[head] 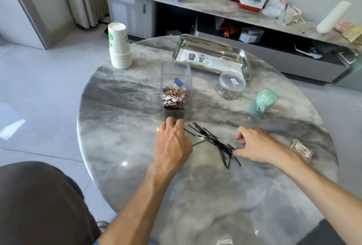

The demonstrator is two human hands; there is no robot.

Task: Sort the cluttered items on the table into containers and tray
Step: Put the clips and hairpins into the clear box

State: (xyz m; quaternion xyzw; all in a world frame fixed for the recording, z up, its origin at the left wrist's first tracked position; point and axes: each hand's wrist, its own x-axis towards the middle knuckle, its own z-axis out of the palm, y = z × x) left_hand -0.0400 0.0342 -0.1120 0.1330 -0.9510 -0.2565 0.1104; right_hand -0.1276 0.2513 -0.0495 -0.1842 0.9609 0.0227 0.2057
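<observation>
Black hairpins [213, 141] lie mid-table — right hand [256, 146] pinches some; left hand [172, 144], fingers relaxed, touches the clear container [175, 90].

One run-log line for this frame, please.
stage: gathering black hairpins | left hand: touching clear container base | right hand: pinching hairpins | steel tray: paper packet | lidded jar: untouched

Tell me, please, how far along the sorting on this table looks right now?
Partly done. The clear container already holds clips, and the metal tray holds a flat packet. In hand: the right hand is gathering the black hairpins while the left hand rests by the container. Left: the hairpins, the green bag roll and the small card pack.
</observation>
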